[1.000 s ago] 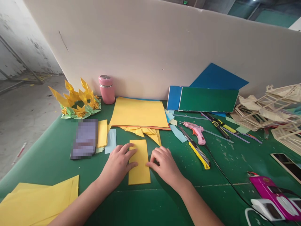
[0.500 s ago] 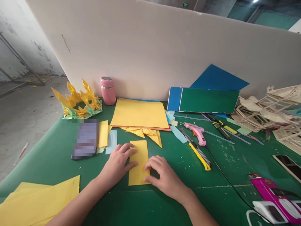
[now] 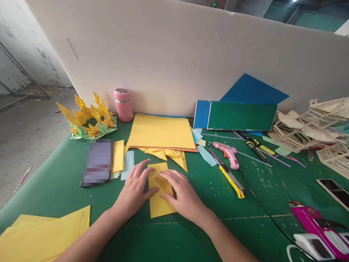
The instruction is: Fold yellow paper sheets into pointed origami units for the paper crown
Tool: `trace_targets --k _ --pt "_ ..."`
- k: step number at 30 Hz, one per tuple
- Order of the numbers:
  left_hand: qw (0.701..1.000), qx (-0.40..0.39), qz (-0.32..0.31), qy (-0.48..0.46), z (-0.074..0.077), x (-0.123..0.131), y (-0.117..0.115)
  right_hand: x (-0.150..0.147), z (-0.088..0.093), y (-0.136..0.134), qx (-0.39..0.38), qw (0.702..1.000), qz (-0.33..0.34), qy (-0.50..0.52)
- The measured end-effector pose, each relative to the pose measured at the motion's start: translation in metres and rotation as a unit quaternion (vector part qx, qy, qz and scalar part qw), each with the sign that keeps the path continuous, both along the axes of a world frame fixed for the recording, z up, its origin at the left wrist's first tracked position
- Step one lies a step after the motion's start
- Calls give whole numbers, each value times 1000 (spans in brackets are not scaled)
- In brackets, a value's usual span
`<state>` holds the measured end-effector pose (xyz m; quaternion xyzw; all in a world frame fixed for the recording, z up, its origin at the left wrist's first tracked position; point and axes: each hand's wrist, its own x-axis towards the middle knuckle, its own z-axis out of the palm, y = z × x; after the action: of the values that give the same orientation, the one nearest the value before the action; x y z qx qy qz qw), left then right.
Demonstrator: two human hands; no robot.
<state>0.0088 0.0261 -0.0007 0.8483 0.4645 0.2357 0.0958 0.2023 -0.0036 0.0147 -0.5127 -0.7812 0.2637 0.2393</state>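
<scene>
A narrow yellow sheet of paper [image 3: 160,207] lies on the green table in front of me, slightly turned. At its left edge rests my left hand [image 3: 137,185], fingers spread, thumb and index over the paper. My right hand [image 3: 183,191] reaches over the right side, its fingers stretched out and apart above the sheet. Neither hand grips anything. Just beyond the sheet lie folded yellow paper pieces [image 3: 177,160], partly under a stack of large yellow sheets [image 3: 162,131].
To the right lie a yellow utility knife [image 3: 231,181], a pink glue gun [image 3: 227,153] with its cord, and a phone [image 3: 334,193]. On the left are a paper crown [image 3: 92,122], a pink bottle [image 3: 123,105], a pixelated dark object [image 3: 98,162] and more yellow paper [image 3: 46,233].
My right hand has moved left and up over the yellow sheet, and its fingers have straightened. The sheet has turned slightly. My left hand's fingers have lifted a little.
</scene>
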Motion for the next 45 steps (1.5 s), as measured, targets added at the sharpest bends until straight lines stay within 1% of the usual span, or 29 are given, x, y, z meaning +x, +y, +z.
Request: trace_targets --k 4,7,10,12,14,19,24,29,32,36,40,43,45 --pt "996 -39 -60 46 5 -1 6 2 2 1 -32 998 41 -33" --pt "991 -82 -83 70 12 -8 12 1 2 0 -35 998 42 -35" --pt "979 -127 -129 91 21 -16 15 0 3 -1 -34 998 36 -34" --pt "973 -145 -151 99 26 -20 15 0 3 -2 -39 998 36 -38" --pt "970 -153 -157 106 29 -21 13 1 4 -2 -41 998 36 -42" --pt "974 -139 -141 109 28 -19 10 1 2 -2 -30 998 38 -46" --pt "979 -115 -134 98 26 -17 9 4 -1 -4 -20 999 15 -44" --pt "983 -93 -125 93 25 -16 8 4 3 -12 13 999 -2 -45" --pt "988 -63 -91 103 22 -14 6 3 5 -15 29 999 -6 -36" --pt "992 8 -31 122 19 -12 2 5 0 -13 38 999 -9 -33" --pt "988 66 10 142 18 -10 -3 7 -6 -10 47 996 -67 -18" --pt "984 79 34 155 19 -8 -7 8 -5 -10 46 994 -102 8" --pt "982 83 39 167 18 -7 -8 7 -4 -10 24 992 -115 44"
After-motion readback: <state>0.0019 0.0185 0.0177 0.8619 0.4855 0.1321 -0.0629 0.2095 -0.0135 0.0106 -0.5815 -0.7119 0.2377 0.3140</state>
